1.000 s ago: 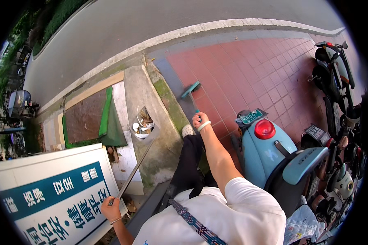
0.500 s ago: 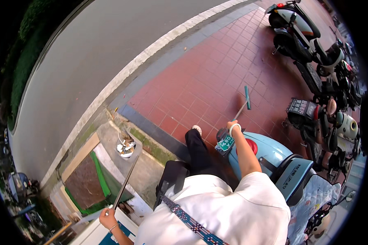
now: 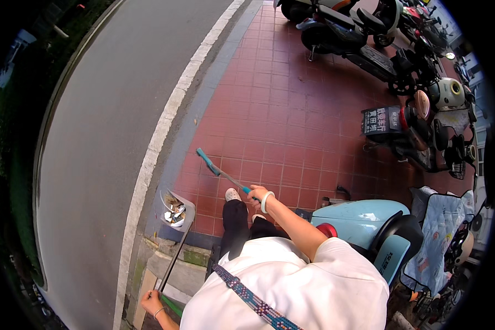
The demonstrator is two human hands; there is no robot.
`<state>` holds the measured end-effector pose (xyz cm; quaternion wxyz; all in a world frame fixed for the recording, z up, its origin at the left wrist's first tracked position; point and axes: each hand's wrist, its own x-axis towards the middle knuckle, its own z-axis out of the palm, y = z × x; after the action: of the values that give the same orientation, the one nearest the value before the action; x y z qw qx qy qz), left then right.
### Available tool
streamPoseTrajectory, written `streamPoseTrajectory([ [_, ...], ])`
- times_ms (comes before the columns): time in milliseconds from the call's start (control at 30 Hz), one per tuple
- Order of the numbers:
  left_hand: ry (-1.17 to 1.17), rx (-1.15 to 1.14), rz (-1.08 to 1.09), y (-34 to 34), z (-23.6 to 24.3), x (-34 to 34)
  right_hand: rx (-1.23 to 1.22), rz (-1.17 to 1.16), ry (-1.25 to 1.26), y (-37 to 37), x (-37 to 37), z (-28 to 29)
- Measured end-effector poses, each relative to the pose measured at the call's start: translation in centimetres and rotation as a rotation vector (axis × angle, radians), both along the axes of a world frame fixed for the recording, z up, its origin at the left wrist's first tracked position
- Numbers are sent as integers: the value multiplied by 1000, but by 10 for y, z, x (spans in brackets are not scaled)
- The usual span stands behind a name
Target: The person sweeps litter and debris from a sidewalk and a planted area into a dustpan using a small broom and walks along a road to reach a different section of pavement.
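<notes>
One grey road (image 3: 104,137) runs along to the left of the dustpan (image 3: 190,213), and one white kerb line (image 3: 159,129) goes by just beside it. The left hand (image 3: 150,302) is on the near side of the dustpan, a bit to its left, with one thin bracelet (image 3: 158,312) on the wrist. Its fingers are curled around the top of the dustpan's one pole (image 3: 176,256). That arm comes up from the bottom edge. The dustpan holds one heap of white and brown scraps (image 3: 175,212), too small to count.

One teal brush (image 3: 206,160) is to the right of the dustpan and farther out. I can't tell if its head touches the red tiles (image 3: 291,132). Two pale shoes (image 3: 232,194) are right of the dustpan. The right hand (image 3: 258,197) is farther right, wrapped tight around the brush handle, with one white bracelet (image 3: 267,202). That bare arm stretches forward and left, almost straight. One light blue scooter (image 3: 357,214) is well to the dustpan's right. More parked scooters (image 3: 352,41) crowd together beyond it, too jumbled to count.
</notes>
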<state>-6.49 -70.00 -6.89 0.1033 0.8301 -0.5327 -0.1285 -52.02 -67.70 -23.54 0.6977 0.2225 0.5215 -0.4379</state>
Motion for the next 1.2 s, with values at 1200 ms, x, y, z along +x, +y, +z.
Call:
streamPoseTrajectory([
  [1200,175,51,130,-185,-21,-327,320,896,564,-236,-270,-75],
])
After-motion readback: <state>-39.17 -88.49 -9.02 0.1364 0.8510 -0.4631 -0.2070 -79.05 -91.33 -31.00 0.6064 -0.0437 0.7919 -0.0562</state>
